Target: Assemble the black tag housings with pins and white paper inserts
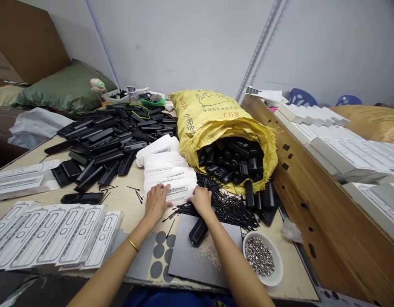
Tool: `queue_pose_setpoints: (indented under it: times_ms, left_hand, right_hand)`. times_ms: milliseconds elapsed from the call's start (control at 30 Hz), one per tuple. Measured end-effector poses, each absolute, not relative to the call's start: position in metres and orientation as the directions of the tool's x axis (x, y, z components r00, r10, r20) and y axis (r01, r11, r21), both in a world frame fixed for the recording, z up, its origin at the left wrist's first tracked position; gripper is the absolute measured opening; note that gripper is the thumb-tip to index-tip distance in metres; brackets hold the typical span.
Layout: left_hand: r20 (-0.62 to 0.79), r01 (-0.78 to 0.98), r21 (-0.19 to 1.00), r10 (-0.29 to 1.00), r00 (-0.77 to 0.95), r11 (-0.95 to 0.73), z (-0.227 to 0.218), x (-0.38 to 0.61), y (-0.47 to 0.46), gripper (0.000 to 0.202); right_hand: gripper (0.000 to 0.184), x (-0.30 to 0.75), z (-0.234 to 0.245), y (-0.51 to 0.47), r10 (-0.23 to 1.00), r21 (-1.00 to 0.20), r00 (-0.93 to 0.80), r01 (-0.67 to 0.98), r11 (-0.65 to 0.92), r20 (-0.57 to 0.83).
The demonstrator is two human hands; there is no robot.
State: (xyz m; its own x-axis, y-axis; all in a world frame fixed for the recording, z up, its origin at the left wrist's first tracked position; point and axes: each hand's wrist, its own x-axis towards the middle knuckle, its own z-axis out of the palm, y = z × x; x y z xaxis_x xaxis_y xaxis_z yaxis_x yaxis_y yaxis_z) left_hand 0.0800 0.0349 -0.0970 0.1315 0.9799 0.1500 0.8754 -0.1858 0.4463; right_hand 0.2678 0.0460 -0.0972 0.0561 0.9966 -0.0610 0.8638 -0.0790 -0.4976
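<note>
The white bowl [279, 268] of metal bits [259, 256] stands near the right forearm [231, 250] — a careless elbow could spill it. Beyond, left hand [157, 202] and right hand [201, 199] touch both sides of the paper stack [166, 170]; whether they pinch, I cannot tell. Loose black sticks [230, 204] beside it might catch under sheets.

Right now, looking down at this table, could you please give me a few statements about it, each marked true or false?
1. The left hand is on the white papers. True.
2. The yellow sack is tied shut. False: its mouth is open, showing black pieces inside.
3. A white bowl holds small metal parts. True.
4. The bracelet is on the right wrist. False: it is on the left wrist.
5. White boxes lie side by side at the table's left front. True.
</note>
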Motion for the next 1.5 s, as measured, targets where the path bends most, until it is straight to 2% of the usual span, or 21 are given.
queue_pose_setpoints:
  times_ms: [100, 167, 233, 300, 333, 367, 433, 500, 600, 667, 767, 833, 900, 1000, 1100, 1200, 1300, 1367, 1500]
  left_hand:
    - [0.153, 0.855, 0.466, 0.973, 0.175, -0.227, -0.090, 0.080, 0.044, 0.052]
    - [0.161, 0.834, 0.482, 0.962, 0.218, -0.270, -0.074, 0.080, 0.053, 0.043]
    - [0.081, 0.753, 0.592, 0.950, 0.300, -0.289, -0.051, 0.080, 0.063, 0.033]
    - [-0.145, 0.583, 0.799, 0.893, 0.426, -0.148, -0.027, 0.082, 0.069, 0.030]
    - [-0.282, 0.473, 0.881, 0.821, 0.496, 0.016, -0.017, 0.084, 0.068, 0.031]
    - [-0.396, 0.360, 0.908, 0.726, 0.563, 0.216, -0.010, 0.087, 0.065, 0.032]
    - [-0.491, 0.143, 0.825, 0.569, 0.659, 0.547, -0.004, 0.097, 0.050, 0.039]
    - [-0.459, -0.053, 0.712, 0.522, 0.719, 0.700, -0.008, 0.110, 0.031, 0.050]
    - [-0.410, -0.241, 0.663, 0.613, 0.676, 0.709, -0.024, 0.126, 0.005, 0.060]
    - [-0.399, -0.301, 0.704, 0.708, 0.582, 0.644, -0.033, 0.135, -0.005, 0.071]
    - [-0.352, -0.252, 0.811, 0.784, 0.511, 0.528, -0.037, 0.144, -0.013, 0.098]
    - [-0.308, -0.183, 0.874, 0.805, 0.507, 0.450, -0.038, 0.147, -0.017, 0.095]
    - [-0.273, -0.140, 0.914, 0.830, 0.487, 0.382, -0.040, 0.150, -0.022, 0.080]
    - [-0.259, -0.124, 0.932, 0.865, 0.430, 0.341, -0.046, 0.154, -0.031, 0.072]
    - [-0.319, -0.122, 0.912, 0.865, 0.388, 0.391, -0.048, 0.155, -0.038, 0.088]
    - [-0.299, -0.056, 0.937, 0.874, 0.383, 0.344, -0.049, 0.154, -0.044, 0.097]
    - [-0.192, 0.051, 0.981, 0.915, 0.353, 0.186, -0.050, 0.152, -0.049, 0.095]
    - [-0.199, 0.105, 0.979, 0.919, 0.339, 0.173, -0.051, 0.150, -0.050, 0.096]
    - [-0.259, 0.119, 0.966, 0.903, 0.343, 0.232, -0.046, 0.145, -0.046, 0.099]
  right_hand:
    - [0.016, 0.281, -0.094, 0.055, 0.996, -0.553, -0.006, 0.832, -0.042, -0.084]
    - [0.016, 0.291, -0.084, 0.059, 0.995, -0.605, -0.082, 0.795, 0.034, -0.052]
    - [0.013, 0.299, -0.070, 0.064, 0.987, -0.657, -0.158, 0.743, 0.130, 0.016]
    - [0.010, 0.308, -0.055, 0.068, 0.971, -0.703, -0.219, 0.676, 0.222, 0.097]
    - [0.010, 0.312, -0.049, 0.069, 0.961, -0.725, -0.244, 0.637, 0.261, 0.132]
    - [0.010, 0.317, -0.043, 0.070, 0.950, -0.746, -0.266, 0.598, 0.294, 0.161]
    - [0.012, 0.326, -0.036, 0.069, 0.933, -0.784, -0.300, 0.523, 0.335, 0.198]
    - [0.018, 0.334, -0.036, 0.064, 0.925, -0.878, -0.320, 0.358, 0.316, 0.203]
    - [0.024, 0.336, -0.044, 0.049, 0.952, -0.983, -0.243, -0.035, 0.181, 0.184]
    - [0.025, 0.328, -0.052, 0.034, 0.986, -0.978, -0.080, -0.162, 0.132, 0.146]
    - [0.026, 0.308, -0.064, 0.007, 0.979, -0.986, 0.175, -0.113, 0.123, 0.102]
    - [0.026, 0.294, -0.069, -0.011, 0.957, -0.993, 0.272, -0.043, 0.112, 0.096]
    - [0.024, 0.285, -0.071, -0.025, 0.946, -0.996, 0.316, -0.021, 0.084, 0.073]
    - [0.026, 0.278, -0.069, -0.034, 0.959, -0.982, 0.283, -0.188, 0.028, -0.027]
    - [0.025, 0.277, -0.062, -0.034, 0.970, -0.912, 0.233, -0.409, 0.026, -0.076]
    - [0.029, 0.277, -0.059, -0.029, 0.977, -0.864, 0.172, -0.504, -0.025, -0.129]
    - [0.035, 0.274, -0.059, -0.026, 0.969, -0.833, 0.091, -0.533, -0.148, -0.230]
    - [0.035, 0.271, -0.059, -0.030, 0.963, -0.849, 0.086, -0.497, -0.179, -0.254]
    - [0.030, 0.271, -0.056, -0.044, 0.980, -0.922, 0.140, -0.378, -0.081, -0.143]
